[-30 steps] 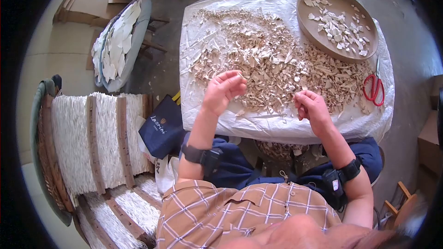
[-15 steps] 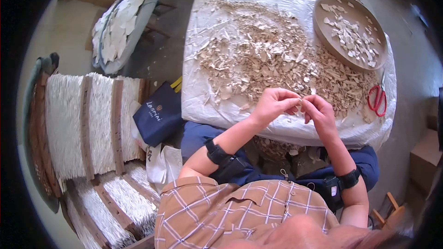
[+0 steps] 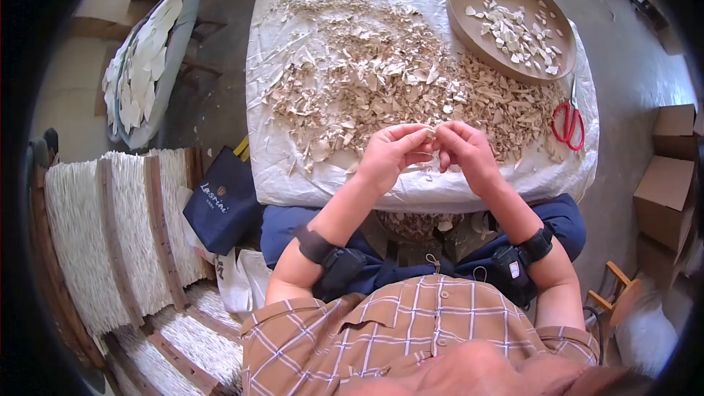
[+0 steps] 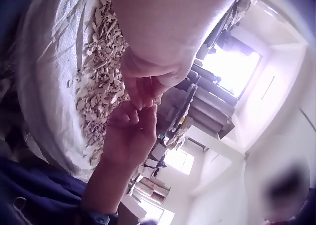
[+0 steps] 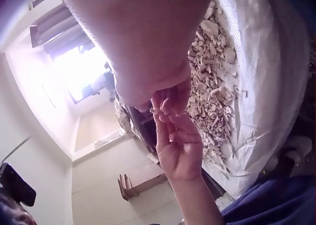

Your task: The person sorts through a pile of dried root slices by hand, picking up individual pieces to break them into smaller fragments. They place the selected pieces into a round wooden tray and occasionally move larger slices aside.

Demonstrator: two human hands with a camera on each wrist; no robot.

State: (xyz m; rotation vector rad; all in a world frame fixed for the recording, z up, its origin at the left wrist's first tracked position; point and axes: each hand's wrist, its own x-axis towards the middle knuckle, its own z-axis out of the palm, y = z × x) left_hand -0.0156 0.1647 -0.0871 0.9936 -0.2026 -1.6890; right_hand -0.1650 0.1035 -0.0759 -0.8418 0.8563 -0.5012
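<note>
1. Pinched between fingertips of left hand (image 3: pixel 390 155) and right hand (image 3: pixel 469 151), a small pale flake (image 3: pixel 431 132);
2. held above near side of scattered fragments (image 3: pixel 381 77);
3. lying right, near round tray (image 3: pixel 469 38), red-handled scissors (image 3: pixel 567 126).

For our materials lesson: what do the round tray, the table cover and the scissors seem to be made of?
Round tray: matt brown, perhaps wood or bamboo.
Table cover: probably woven plastic, from its faint sheen and fine weave.
Scissors: grey blades, likely metal; smooth red handles, perhaps plastic.
</note>
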